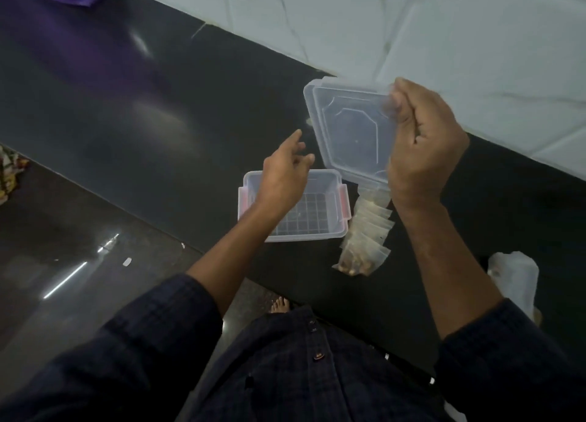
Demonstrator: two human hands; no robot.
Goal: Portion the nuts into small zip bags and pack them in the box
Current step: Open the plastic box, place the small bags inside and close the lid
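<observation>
Head view: box (293,206) under left hand (282,177); lid (348,133) in right hand (425,148)

A dark, glossy counter (142,110) runs along a pale tiled wall. On it stands a clear box (320,218) with red clips, and just beside its right side lies a row of small overlapping bags (364,240) of nuts. A larger pale bag (513,279) sits near the counter's front edge, further right.
</observation>
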